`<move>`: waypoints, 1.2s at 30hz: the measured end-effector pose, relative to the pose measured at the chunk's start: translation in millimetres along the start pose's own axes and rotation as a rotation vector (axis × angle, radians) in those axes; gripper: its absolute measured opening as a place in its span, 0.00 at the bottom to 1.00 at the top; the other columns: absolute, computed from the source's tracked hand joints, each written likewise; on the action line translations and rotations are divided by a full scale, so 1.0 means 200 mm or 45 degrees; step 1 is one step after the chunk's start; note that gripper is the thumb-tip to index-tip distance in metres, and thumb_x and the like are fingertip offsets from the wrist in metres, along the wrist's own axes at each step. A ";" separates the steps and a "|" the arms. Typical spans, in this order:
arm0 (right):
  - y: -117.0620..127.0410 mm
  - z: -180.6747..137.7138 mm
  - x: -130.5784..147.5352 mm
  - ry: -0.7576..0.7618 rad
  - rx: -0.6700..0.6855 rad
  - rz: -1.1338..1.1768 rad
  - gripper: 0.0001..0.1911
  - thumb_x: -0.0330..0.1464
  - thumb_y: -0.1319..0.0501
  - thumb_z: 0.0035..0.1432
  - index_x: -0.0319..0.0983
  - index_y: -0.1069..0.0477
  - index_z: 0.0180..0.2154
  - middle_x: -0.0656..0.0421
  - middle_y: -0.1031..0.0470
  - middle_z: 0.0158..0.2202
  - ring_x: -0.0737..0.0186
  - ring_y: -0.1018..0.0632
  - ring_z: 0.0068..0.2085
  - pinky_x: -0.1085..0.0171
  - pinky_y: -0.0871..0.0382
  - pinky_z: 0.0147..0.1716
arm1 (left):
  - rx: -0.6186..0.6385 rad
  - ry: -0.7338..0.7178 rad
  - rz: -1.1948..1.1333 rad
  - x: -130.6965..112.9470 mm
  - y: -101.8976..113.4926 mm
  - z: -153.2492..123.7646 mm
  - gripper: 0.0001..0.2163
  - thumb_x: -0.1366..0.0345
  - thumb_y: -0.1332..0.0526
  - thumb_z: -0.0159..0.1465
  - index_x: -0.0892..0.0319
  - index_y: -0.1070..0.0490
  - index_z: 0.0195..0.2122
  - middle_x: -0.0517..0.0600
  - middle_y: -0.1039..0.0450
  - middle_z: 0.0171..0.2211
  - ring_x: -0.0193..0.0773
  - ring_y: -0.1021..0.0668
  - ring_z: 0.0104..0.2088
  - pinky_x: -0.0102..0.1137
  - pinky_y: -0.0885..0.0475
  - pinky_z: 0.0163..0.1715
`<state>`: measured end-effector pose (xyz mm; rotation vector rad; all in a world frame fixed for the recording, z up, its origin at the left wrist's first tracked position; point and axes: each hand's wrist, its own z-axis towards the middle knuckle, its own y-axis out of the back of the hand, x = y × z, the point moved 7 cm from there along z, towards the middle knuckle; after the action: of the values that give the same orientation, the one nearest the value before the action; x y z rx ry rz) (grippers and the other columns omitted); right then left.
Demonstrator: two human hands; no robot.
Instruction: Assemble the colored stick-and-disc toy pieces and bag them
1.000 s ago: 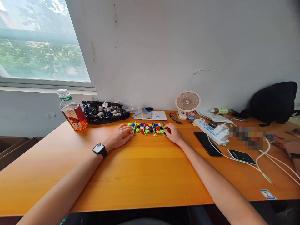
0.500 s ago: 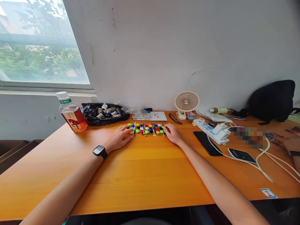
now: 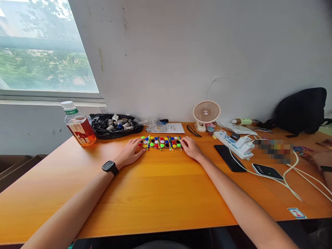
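Note:
Rows of small round coloured pieces (image 3: 162, 141), looking like buttons or caps, lie on the table in a long block. Thin bundles of coloured sticks or ties (image 3: 171, 143) stand across the block at intervals. My left hand (image 3: 131, 150), with a black watch on its wrist, rests at the left end, thumb and fingers apart around that end and close to a green piece. At the right end, my right hand (image 3: 191, 148) lies with its fingers curled in against the last bundle; its fingertips are partly hidden, so anything inside them cannot be made out.
Behind the block are a black bag of rolls (image 3: 103, 133), a white paper (image 3: 176, 128) and glasses (image 3: 194, 131). A tea bottle (image 3: 82, 133) stands left. To the right are a fan (image 3: 206, 112), a black phone (image 3: 229, 158), a power strip (image 3: 232, 145) and loose white cables.
My left hand has shifted slightly left, and more of the pieces at the left end show. My right hand and the block look nearly the same.

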<state>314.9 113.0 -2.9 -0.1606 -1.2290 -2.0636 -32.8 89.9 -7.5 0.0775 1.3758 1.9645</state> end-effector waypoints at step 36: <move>0.00 0.00 0.00 0.010 0.004 0.000 0.12 0.38 0.46 0.74 0.42 0.29 0.38 0.54 0.24 0.37 0.52 0.23 0.41 0.56 0.32 0.43 | -0.141 -0.123 -0.023 -0.08 0.07 0.01 0.12 0.58 0.39 0.72 0.53 0.20 0.51 0.54 0.21 0.52 0.48 0.23 0.52 0.43 0.26 0.56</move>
<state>314.3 112.1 -2.7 -0.1510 -1.2270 -2.0603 -27.0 80.0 10.3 0.1061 1.2004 1.9911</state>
